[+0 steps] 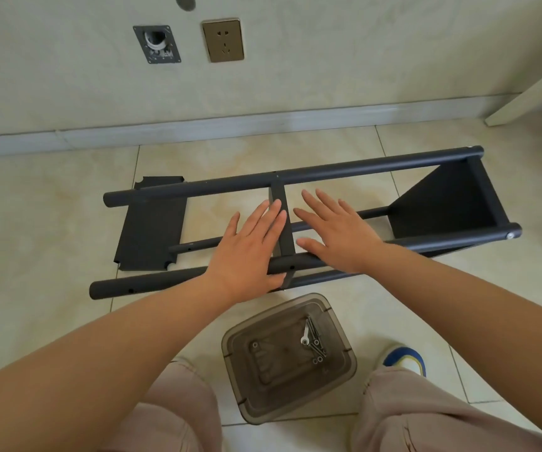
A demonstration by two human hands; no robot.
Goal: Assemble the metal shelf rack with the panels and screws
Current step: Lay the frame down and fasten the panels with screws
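Near the knees, brown tub (pixel 287 391) (translucent), loose screws (pixel 315 342) inside

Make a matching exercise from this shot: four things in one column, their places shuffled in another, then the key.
1. loose panel
2. screws
3. left hand
4. fitted panel

A. in the clear tub
B. at the rack's right end
C. on the floor under the rack's left end
D. flat beside the middle panel

Pairs: 1-C, 2-A, 3-D, 4-B
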